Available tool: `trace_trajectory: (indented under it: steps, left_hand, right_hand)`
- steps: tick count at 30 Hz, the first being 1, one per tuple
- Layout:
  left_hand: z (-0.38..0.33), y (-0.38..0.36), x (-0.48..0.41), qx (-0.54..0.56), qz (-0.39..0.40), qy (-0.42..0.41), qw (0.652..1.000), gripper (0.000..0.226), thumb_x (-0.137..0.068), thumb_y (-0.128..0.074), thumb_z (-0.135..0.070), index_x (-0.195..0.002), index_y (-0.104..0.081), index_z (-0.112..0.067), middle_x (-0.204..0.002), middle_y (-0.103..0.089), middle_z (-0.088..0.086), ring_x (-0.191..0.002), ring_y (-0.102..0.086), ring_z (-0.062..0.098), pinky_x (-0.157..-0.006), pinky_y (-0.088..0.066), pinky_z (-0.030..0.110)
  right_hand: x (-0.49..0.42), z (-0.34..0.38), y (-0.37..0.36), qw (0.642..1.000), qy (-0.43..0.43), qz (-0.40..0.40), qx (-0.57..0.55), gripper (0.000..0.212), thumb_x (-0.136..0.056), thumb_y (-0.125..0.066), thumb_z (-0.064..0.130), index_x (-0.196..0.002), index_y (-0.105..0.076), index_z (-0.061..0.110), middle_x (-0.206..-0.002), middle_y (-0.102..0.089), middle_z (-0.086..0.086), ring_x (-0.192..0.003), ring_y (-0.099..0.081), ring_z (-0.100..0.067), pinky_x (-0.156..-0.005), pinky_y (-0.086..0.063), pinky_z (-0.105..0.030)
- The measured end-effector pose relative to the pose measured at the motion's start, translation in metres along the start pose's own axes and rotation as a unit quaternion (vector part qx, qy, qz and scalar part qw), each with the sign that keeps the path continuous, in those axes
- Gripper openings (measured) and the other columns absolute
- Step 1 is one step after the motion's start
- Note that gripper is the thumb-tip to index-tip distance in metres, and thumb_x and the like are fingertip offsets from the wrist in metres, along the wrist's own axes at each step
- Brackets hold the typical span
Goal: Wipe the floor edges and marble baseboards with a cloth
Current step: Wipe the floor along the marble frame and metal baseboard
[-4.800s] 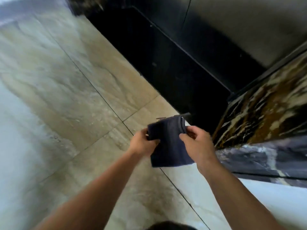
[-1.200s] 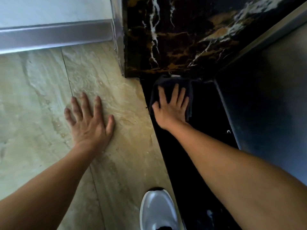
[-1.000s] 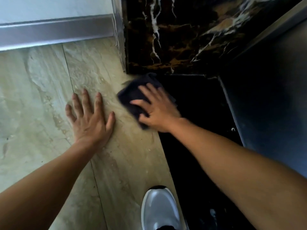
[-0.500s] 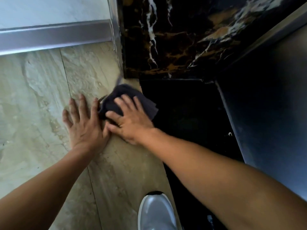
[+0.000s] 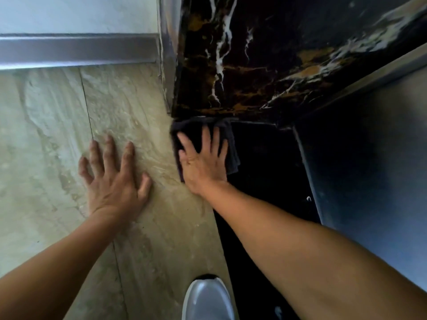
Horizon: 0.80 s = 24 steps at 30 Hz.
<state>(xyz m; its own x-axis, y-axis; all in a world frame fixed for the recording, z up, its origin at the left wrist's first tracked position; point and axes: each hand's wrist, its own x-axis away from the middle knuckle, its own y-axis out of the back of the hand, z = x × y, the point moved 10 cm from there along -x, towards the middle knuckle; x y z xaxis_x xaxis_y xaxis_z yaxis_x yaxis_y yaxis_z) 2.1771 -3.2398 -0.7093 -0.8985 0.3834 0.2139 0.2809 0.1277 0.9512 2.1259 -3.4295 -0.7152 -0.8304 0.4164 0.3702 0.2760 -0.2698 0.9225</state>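
Pressing cloth point(image 5: 191, 129) at marble baseboard point(image 5: 231, 72) foot, right hand point(image 5: 204, 163) fingers straight; left hand point(image 5: 113, 181) splayed, empty, on floor point(image 5: 53, 139). Most edges likely remain.

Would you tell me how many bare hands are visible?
2: the left hand lies flat on the beige stone floor; the right hand presses the dark cloth beside the black veined marble baseboard.

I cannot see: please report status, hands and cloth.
Left hand flat on beige floor. Right hand presses cloth at marble baseboard. Nothing in the way.
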Motion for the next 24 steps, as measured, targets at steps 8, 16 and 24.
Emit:
trace_trajectory:
  steps: [8, 16, 24]
  left_hand:
    - [0.003, -0.001, -0.002, 0.002, -0.004, -0.011, 1.0, 0.08, -0.087, -0.034, -0.06, -0.157, -0.021, -0.023, -0.166, -0.005, 0.018, -0.153, 0.001, 0.042, -0.121, -0.001, 0.06]
    - [0.002, 0.001, -0.002, -0.004, 0.009, -0.014, 1.0, 0.077, -0.09, -0.029, -0.058, -0.158, -0.022, -0.022, -0.167, -0.008, 0.018, -0.153, 0.002, 0.041, -0.122, -0.001, 0.058]
    - [0.057, 0.047, -0.013, 0.083, -0.122, 0.069, 0.987, 0.049, -0.095, -0.04, -0.038, -0.137, -0.05, -0.016, -0.156, -0.034, 0.015, -0.147, -0.024, 0.038, -0.116, -0.02, 0.056]
  right_hand:
    - [0.003, -0.143, 0.024, 0.998, -0.02, -0.044, 0.044, 0.05, -0.101, -0.017, 0.05, -0.151, -0.013, 0.053, -0.166, -0.008, -0.006, -0.153, -0.003, -0.03, -0.122, -0.007, -0.052]
    - [0.04, -0.001, -0.016, 0.999, 0.041, -0.016, 0.017, 0.054, -0.098, -0.011, 0.054, -0.15, 0.005, 0.053, -0.166, 0.008, -0.008, -0.152, 0.012, -0.034, -0.121, 0.005, -0.055]
    - [0.038, 0.078, -0.017, 0.977, 0.202, -0.051, 0.047, 0.055, -0.099, -0.025, 0.05, -0.152, -0.012, 0.048, -0.166, -0.007, -0.012, -0.153, 0.0, -0.036, -0.12, -0.006, -0.059]
